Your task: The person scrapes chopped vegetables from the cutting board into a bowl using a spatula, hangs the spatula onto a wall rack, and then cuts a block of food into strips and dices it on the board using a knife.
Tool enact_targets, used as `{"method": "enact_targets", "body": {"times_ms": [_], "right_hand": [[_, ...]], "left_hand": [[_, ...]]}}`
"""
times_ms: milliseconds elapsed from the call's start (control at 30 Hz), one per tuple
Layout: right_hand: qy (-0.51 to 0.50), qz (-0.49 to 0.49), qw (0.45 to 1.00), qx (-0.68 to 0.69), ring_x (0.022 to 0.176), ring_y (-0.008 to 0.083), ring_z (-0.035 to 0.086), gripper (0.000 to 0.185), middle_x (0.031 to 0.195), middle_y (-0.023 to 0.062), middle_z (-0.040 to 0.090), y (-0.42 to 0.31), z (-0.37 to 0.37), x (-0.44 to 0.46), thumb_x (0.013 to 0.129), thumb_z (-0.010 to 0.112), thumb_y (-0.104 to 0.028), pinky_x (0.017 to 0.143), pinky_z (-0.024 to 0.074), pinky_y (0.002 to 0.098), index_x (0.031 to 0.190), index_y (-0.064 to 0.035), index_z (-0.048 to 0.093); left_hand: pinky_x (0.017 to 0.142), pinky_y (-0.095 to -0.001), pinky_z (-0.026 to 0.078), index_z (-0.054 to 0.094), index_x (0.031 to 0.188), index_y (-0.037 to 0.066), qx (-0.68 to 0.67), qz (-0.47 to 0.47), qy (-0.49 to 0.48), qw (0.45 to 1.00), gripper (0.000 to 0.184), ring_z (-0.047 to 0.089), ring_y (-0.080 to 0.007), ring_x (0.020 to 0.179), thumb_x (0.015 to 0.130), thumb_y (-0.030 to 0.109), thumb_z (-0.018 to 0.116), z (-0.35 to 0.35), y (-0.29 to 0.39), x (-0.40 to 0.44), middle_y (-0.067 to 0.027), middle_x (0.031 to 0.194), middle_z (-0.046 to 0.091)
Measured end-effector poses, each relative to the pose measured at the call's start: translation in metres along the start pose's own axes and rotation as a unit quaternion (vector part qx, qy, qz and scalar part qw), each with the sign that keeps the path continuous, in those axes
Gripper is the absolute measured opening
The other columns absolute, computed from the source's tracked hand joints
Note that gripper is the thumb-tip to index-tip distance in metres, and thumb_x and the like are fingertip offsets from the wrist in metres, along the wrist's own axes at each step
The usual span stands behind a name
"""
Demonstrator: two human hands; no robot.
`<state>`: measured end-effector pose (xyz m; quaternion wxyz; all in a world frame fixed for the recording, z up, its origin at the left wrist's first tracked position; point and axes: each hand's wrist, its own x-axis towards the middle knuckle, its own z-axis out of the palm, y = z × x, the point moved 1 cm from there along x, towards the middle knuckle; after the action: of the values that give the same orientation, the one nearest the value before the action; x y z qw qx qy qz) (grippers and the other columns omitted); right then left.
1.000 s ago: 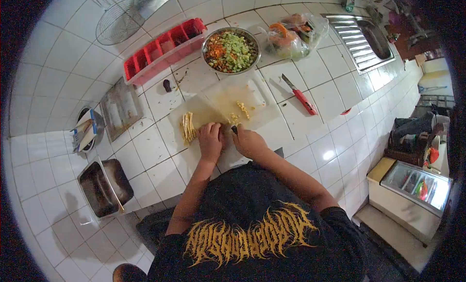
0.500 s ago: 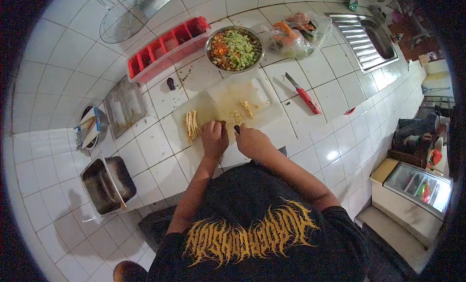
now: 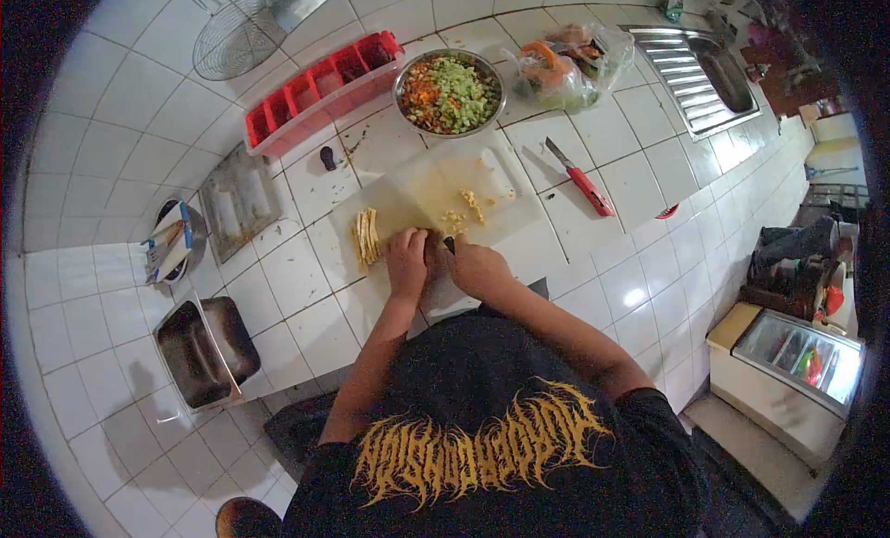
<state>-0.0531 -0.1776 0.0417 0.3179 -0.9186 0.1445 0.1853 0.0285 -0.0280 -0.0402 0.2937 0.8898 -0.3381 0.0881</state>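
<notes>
Both hands are over the near edge of a pale cutting board [image 3: 408,190]. My right hand [image 3: 479,269] is closed round the black handle of a knife [image 3: 450,244]; its blade is hard to make out. My left hand [image 3: 408,262] rests just left of it, fingers bent and pressed together on something hidden beneath them. A bundle of pale yellow strips [image 3: 365,237] lies on the board left of my left hand. Small pale cut pieces [image 3: 471,204] lie beyond the knife. Behind the board stands a metal bowl [image 3: 502,109] of diced orange and green vegetables.
A red-handled knife [image 3: 590,191] lies right of the board. A red divided container [image 3: 315,88] stands back left, a plastic bag of vegetables [image 3: 570,70] back right. One sink [image 3: 206,353] is at the left, another [image 3: 718,75] at the far right. A dark scrap [image 3: 327,158] lies behind the board.
The view has shifted slightly since the first frame. My hands have made small movements at the board's near edge, and the knife's handle sits slightly higher than half a second ago.
</notes>
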Motion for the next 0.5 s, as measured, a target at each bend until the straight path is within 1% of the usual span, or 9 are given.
{"method": "enact_targets", "body": {"times_ms": [33, 67, 133, 167, 233, 367, 433, 467, 500], "right_hand": [[0.016, -0.011, 1.0, 0.001, 0.08, 0.0425, 0.072, 0.04, 0.084, 0.0267, 0.071, 0.002, 0.002, 0.004, 0.104, 0.043, -0.033, 0.071, 0.0568, 0.0544, 0.11, 0.0056, 0.051], [0.016, -0.011, 1.0, 0.0, 0.08, 0.0425, 0.072, 0.04, 0.084, 0.0267, 0.071, 0.004, 0.004, 0.004, 0.104, 0.043, -0.033, 0.071, 0.0568, 0.0544, 0.11, 0.0056, 0.051], [0.038, -0.028, 0.999, -0.012, 0.078, 0.0424, 0.072, 0.042, 0.082, 0.026, 0.071, 0.001, 0.003, 0.001, 0.103, 0.044, -0.034, 0.07, 0.0568, 0.0543, 0.11, 0.0067, 0.051], [0.037, -0.03, 0.999, -0.011, 0.078, 0.0424, 0.072, 0.042, 0.082, 0.026, 0.071, -0.001, 0.002, -0.001, 0.103, 0.044, -0.034, 0.07, 0.0568, 0.0543, 0.11, 0.0067, 0.051], [0.0, -0.009, 1.0, -0.024, 0.077, 0.0422, 0.072, 0.041, 0.081, 0.0251, 0.071, -0.005, -0.002, -0.008, 0.103, 0.043, -0.033, 0.068, 0.0572, 0.0538, 0.111, 0.0067, 0.052], [0.019, -0.023, 0.999, -0.017, 0.078, 0.0421, 0.072, 0.038, 0.082, 0.0249, 0.071, 0.0, 0.002, 0.003, 0.102, 0.042, -0.028, 0.07, 0.0575, 0.0537, 0.111, 0.007, 0.053], [-0.006, -0.013, 1.0, -0.009, 0.078, 0.0465, 0.07, 0.039, 0.081, 0.0284, 0.069, -0.007, -0.009, 0.001, 0.103, 0.046, -0.034, 0.07, 0.0551, 0.0575, 0.109, 0.0042, 0.051], [-0.007, -0.015, 1.0, -0.007, 0.078, 0.0465, 0.07, 0.039, 0.081, 0.0284, 0.069, -0.009, -0.011, -0.003, 0.103, 0.046, -0.034, 0.07, 0.0551, 0.0575, 0.109, 0.0042, 0.051], [-0.008, -0.016, 1.0, -0.006, 0.078, 0.0465, 0.07, 0.039, 0.081, 0.0285, 0.069, -0.009, -0.012, -0.008, 0.103, 0.046, -0.034, 0.069, 0.0551, 0.0576, 0.109, 0.0041, 0.051]], "left_hand": [[0.089, -0.0465, 0.041, 0.066, 0.092, 0.006, -0.007, 0.014, 0.024, 1.0, 0.014, 0.058, -0.0323, 0.095, 0.083, 0.017, 0.067, 0.001, -0.002, 0.0, -0.0102, 0.097, 0.062], [0.089, -0.0465, 0.041, 0.066, 0.092, 0.006, -0.007, 0.014, 0.025, 1.0, 0.014, 0.058, -0.0323, 0.095, 0.083, 0.017, 0.067, 0.003, -0.002, -0.001, -0.0102, 0.097, 0.062], [0.091, -0.0462, 0.041, 0.067, 0.097, 0.006, 0.0, -0.012, -0.027, 1.0, 0.016, 0.058, -0.0324, 0.099, 0.084, 0.015, 0.065, -0.006, 0.004, 0.001, -0.0103, 0.099, 0.063], [0.091, -0.0462, 0.041, 0.067, 0.097, 0.006, 0.003, -0.013, -0.027, 1.0, 0.016, 0.058, -0.0324, 0.099, 0.084, 0.015, 0.065, -0.011, 0.009, 0.002, -0.0103, 0.099, 0.063], [0.092, -0.0467, 0.041, 0.066, 0.104, 0.006, 0.021, 0.005, -0.01, 1.0, 0.02, 0.059, -0.0329, 0.101, 0.086, 0.013, 0.063, -0.012, 0.012, 0.001, -0.0113, 0.101, 0.064], [0.094, -0.0468, 0.04, 0.064, 0.11, 0.006, 0.033, 0.017, -0.002, 0.999, 0.023, 0.06, -0.033, 0.103, 0.087, 0.011, 0.063, 0.001, 0.0, -0.005, -0.0124, 0.103, 0.065], [0.096, -0.0469, 0.039, 0.063, 0.111, 0.007, -0.006, -0.021, 0.003, 1.0, 0.027, 0.059, -0.0322, 0.105, 0.085, 0.014, 0.065, -0.001, 0.002, -0.006, -0.0119, 0.108, 0.065], [0.096, -0.0469, 0.039, 0.063, 0.111, 0.007, -0.002, -0.022, 0.002, 1.0, 0.027, 0.059, -0.0322, 0.105, 0.085, 0.014, 0.065, -0.001, 0.003, -0.006, -0.0119, 0.108, 0.065], [0.097, -0.0471, 0.039, 0.063, 0.112, 0.007, -0.008, -0.047, -0.015, 0.999, 0.026, 0.059, -0.0324, 0.105, 0.087, 0.014, 0.064, 0.001, 0.002, -0.006, -0.0122, 0.108, 0.065]]}}
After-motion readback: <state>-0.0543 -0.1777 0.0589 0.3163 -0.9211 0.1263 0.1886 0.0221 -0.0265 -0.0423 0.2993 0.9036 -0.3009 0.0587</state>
